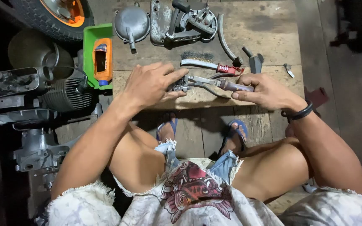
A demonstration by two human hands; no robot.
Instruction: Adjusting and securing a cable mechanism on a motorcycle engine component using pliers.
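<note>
Two bare hands are set on a worn wooden board (248,25), seen from the head camera. The long metal tool with a dark reddish handle (214,83) is grasped at its handle by the right hand (265,90), fingers wrapped around it, a black band worn at that wrist. The tool's toothed metal head is covered and pressed by the left hand (149,81), whose fingers are laid over it rather than clenched. The tool lies across the near edge of the board, between the two hands. Just beyond it a wire brush with a red handle (210,65) is laid. Farther back, a grey round metal cover (131,23) and a grey engine casing part (185,21) are placed. To the left, an orange bottle (102,58) is held in a green plastic tray (89,37).
</note>
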